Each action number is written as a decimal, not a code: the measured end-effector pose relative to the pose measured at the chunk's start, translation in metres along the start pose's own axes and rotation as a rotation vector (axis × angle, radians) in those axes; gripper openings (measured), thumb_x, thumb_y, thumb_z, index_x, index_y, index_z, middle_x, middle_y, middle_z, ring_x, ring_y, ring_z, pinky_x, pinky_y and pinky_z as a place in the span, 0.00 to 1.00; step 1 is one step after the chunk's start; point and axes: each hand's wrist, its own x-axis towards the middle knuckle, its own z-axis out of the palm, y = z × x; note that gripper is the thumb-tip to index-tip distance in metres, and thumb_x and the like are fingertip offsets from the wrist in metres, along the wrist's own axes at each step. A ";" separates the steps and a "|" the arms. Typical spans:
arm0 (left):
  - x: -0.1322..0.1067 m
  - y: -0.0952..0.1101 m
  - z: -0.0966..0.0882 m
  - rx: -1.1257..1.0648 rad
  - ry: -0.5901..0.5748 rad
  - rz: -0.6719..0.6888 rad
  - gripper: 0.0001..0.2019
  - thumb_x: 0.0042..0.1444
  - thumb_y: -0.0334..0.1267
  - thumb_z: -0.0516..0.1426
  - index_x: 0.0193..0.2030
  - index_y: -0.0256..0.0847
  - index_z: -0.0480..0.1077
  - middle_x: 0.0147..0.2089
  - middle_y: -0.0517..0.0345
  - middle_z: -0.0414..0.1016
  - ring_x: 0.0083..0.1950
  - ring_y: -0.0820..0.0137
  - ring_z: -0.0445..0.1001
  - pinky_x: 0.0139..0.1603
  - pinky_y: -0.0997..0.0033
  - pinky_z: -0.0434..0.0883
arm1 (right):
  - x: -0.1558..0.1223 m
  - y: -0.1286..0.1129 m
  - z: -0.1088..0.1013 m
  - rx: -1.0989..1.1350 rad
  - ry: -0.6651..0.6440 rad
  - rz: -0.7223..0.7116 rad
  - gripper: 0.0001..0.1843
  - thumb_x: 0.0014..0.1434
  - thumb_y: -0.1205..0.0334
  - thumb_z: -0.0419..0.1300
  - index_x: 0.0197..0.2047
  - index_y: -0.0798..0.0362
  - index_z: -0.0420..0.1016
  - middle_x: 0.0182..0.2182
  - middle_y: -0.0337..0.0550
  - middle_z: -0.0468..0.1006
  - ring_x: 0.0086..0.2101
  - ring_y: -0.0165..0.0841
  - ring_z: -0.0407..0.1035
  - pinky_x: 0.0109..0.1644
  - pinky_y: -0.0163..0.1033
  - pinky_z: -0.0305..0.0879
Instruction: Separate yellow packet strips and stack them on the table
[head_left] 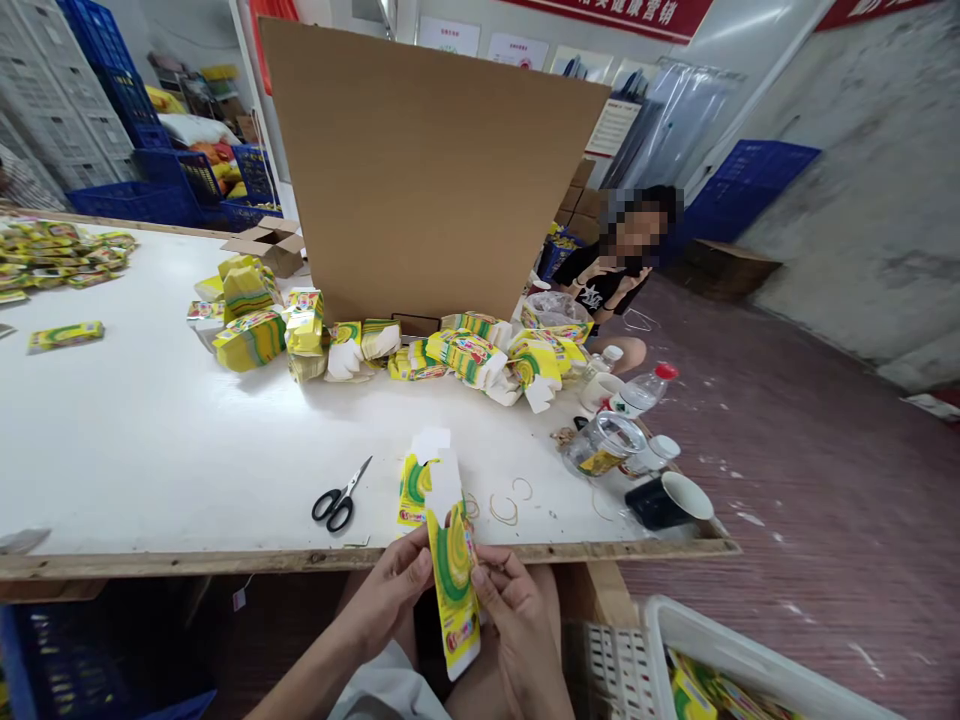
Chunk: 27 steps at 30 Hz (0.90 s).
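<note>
Yellow-and-green carton (452, 580) is held between both hands at the near edge of the white table (187, 450). Its long axis runs steeply up the view: the upper end, with a white flap, points away over the table, and the lower, white end points back toward the person, slightly to the right. From the left, a heap of small packs (56, 255) lies far off on the table, with a single pack (65, 337) nearer. Bundled cartons (251, 340) line the foot of a large cardboard sheet (442, 170). Black-handled scissors (345, 493) point away and to the right. The left hand (397, 585) grips the carton's left edge. Another carton (412, 490) lies just beyond the held one. The right hand (517, 610) pinches the right edge between thumb and fingers. Farther right come loose rubber bands (491, 506), a clear jar (604, 445), a dark cup (660, 503) and, below table level, a white basket (739, 645) with yellow packs (697, 692) inside.
</note>
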 end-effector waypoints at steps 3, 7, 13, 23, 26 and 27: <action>0.000 0.001 0.000 -0.037 0.003 -0.031 0.22 0.51 0.48 0.65 0.51 0.41 0.77 0.51 0.47 0.80 0.58 0.54 0.73 0.63 0.58 0.64 | 0.001 0.000 0.004 0.004 -0.003 0.006 0.19 0.46 0.53 0.74 0.39 0.51 0.77 0.36 0.47 0.84 0.37 0.40 0.77 0.45 0.44 0.71; 0.001 0.003 0.000 -0.014 0.002 -0.009 0.23 0.49 0.48 0.67 0.50 0.39 0.77 0.49 0.46 0.81 0.56 0.54 0.75 0.61 0.59 0.66 | 0.003 -0.003 0.006 -0.079 0.047 -0.081 0.21 0.43 0.49 0.74 0.38 0.52 0.80 0.40 0.50 0.84 0.41 0.43 0.77 0.49 0.46 0.71; 0.005 -0.004 -0.005 0.055 0.150 0.048 0.22 0.46 0.46 0.69 0.47 0.40 0.77 0.46 0.47 0.81 0.51 0.57 0.77 0.54 0.62 0.70 | 0.002 -0.007 0.007 -0.233 0.067 -0.122 0.23 0.44 0.46 0.73 0.39 0.53 0.81 0.39 0.52 0.83 0.41 0.45 0.76 0.47 0.48 0.72; 0.008 -0.014 -0.005 0.252 0.240 0.134 0.22 0.53 0.46 0.64 0.52 0.41 0.70 0.44 0.49 0.81 0.45 0.61 0.78 0.46 0.66 0.73 | 0.001 0.006 0.008 -0.335 0.113 -0.195 0.16 0.51 0.49 0.68 0.32 0.54 0.75 0.27 0.43 0.79 0.29 0.36 0.73 0.34 0.39 0.72; 0.004 -0.016 -0.005 0.283 0.221 0.178 0.32 0.54 0.42 0.64 0.63 0.47 0.55 0.48 0.49 0.79 0.45 0.63 0.78 0.46 0.66 0.72 | 0.000 0.009 0.003 -0.404 0.150 -0.272 0.15 0.54 0.50 0.67 0.35 0.53 0.74 0.28 0.43 0.79 0.29 0.36 0.73 0.34 0.38 0.73; 0.002 -0.014 -0.005 0.296 0.191 0.175 0.34 0.55 0.41 0.63 0.64 0.48 0.52 0.49 0.49 0.78 0.45 0.63 0.78 0.47 0.66 0.72 | 0.000 0.009 0.001 -0.423 0.140 -0.291 0.15 0.55 0.51 0.66 0.41 0.52 0.74 0.32 0.45 0.80 0.31 0.36 0.74 0.35 0.39 0.73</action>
